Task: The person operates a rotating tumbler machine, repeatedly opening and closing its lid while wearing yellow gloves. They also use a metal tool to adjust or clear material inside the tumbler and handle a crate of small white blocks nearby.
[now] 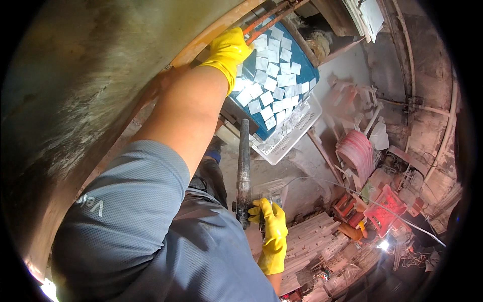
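Note:
My left hand [229, 49], in a yellow rubber glove, is stretched far forward and closed around the end of some orange metal bars [266, 27]. Beside it, many small white square tiles [273, 70] lie scattered on a blue-green surface [308, 65]. My right hand [273, 229], gloved the same way, is low and close to my body. Its fingers curl over a dark fitting next to a grey metal pipe [243, 168]; the glove hides most of what they grip.
A white perforated plastic tray [294, 136] sits under the tiled surface's near edge. A large curved, stained surface [90, 75] fills the left. At the right are stacked pinkish curved pieces [354, 151], a red crate [386, 209], a pale cable [397, 216] and stacked long strips [312, 241].

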Tool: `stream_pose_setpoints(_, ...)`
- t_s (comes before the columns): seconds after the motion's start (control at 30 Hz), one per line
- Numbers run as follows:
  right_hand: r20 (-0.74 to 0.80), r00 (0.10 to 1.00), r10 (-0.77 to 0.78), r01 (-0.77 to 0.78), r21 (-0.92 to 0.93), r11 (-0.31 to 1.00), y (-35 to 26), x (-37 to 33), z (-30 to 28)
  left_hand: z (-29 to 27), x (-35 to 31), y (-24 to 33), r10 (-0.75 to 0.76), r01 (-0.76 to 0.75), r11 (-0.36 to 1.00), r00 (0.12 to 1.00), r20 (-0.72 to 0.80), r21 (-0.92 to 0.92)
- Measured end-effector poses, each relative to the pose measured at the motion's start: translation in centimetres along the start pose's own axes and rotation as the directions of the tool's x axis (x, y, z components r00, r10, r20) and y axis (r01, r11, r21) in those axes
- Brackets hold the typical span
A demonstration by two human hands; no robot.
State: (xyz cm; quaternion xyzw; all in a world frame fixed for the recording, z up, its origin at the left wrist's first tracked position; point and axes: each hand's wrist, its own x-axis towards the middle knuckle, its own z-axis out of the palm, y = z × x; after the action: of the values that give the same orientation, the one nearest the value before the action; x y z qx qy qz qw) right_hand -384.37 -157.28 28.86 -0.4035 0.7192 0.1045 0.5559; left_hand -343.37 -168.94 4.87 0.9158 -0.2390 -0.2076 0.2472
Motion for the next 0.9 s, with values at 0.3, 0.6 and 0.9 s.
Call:
stream_pose_setpoints(0.3, -0.009, 1.000, 0.005, -0.005, -0.009, 1.000, -0.1, -0.2, 0.5, 0.4, 0.3, -0.5, 0.006, -0.006, 1.000, 1.000, -0.018, 0.019)
stream_pose_setpoints(0.6, -0.018, 1.000, 0.012, -0.012, 0.024, 1.000, -0.1, -0.2, 0.8, 0.3, 0.6, -0.7, 0.013, -0.013, 1.000, 1.000, -0.020, 0.005)
stream_pose_setpoints(0.9, -0.008, 1.000, -0.012, 0.013, 0.024, 1.000, 0.5, -0.2, 0.9, -0.1, 0.8, -0.7, 0.032, -0.032, 0.999, 0.999, 0.004, 0.006)
